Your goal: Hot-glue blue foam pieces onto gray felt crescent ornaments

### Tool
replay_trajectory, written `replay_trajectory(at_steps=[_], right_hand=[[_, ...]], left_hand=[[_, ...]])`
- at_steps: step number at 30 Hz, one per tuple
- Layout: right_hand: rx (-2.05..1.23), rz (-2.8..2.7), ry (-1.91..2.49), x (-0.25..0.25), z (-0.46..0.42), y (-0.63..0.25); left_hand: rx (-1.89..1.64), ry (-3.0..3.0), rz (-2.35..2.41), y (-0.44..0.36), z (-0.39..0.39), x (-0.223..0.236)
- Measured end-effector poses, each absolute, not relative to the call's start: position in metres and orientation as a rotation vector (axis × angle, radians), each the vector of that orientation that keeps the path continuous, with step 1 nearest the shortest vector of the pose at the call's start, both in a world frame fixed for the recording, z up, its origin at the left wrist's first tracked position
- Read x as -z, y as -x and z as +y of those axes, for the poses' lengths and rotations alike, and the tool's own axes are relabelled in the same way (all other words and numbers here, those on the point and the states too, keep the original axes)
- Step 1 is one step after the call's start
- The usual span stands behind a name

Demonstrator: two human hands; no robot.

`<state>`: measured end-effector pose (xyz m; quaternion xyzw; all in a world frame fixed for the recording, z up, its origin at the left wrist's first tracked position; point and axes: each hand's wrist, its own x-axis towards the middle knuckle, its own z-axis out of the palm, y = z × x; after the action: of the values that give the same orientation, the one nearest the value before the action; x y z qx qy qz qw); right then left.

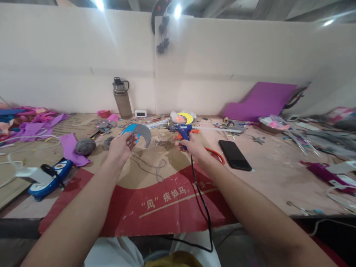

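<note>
My left hand (122,145) pinches a crescent cutout (143,133) that is grey on the right and blue on the left. A grey yarn strand (151,171) trails from below that hand onto the cardboard (133,181). In my right hand (194,145) is a blue hot glue gun (184,132), its nozzle pointing left toward the crescent but apart from it. A glue stick (219,129) sticks out of the gun's back, and its black cord (200,200) runs down over the table edge. Behind the gun lies a yellow crescent (187,118).
A phone (235,155) and orange-handled scissors (215,154) lie right of my right hand. Grey yarn balls (85,147) and a blue power strip (51,180) are at left. A bottle (121,100) stands by the wall; a purple sheet (261,102) leans at back right.
</note>
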<state>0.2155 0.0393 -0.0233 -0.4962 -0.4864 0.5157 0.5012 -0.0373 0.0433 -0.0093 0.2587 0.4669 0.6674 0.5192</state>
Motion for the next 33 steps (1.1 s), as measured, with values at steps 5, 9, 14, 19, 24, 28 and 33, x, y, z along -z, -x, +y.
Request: replay_trajectory(at_steps=[5,9,14,19,24,28,33], right_hand=[[-1.242,-1.259,1.0,0.016,0.031,-0.219],[-1.222,-1.353,0.877,0.015,0.023,-0.215],[-1.183,-1.485,0.805,0.014,0.012,-0.206],[-1.169,-1.559,0.847,0.011,0.001,-0.198],[-1.164,-1.589,0.853,0.011,-0.001,-0.196],[-1.174,-1.591,0.869,0.013,0.0,-0.194],[-1.176,-1.608,0.879,0.018,0.001,-0.193]], left_hand=[[-1.598,-0.652,1.128,0.034,0.042,0.012],[-1.603,-0.69,1.146,0.033,0.043,0.017],[-1.597,-0.76,1.145,0.031,0.042,0.022],[-1.557,-0.766,1.149,0.022,0.036,0.018],[-1.518,-0.771,1.12,0.015,0.033,0.016],[-1.481,-0.802,1.08,0.013,0.032,0.019],[-1.459,-0.802,1.076,0.011,0.03,0.017]])
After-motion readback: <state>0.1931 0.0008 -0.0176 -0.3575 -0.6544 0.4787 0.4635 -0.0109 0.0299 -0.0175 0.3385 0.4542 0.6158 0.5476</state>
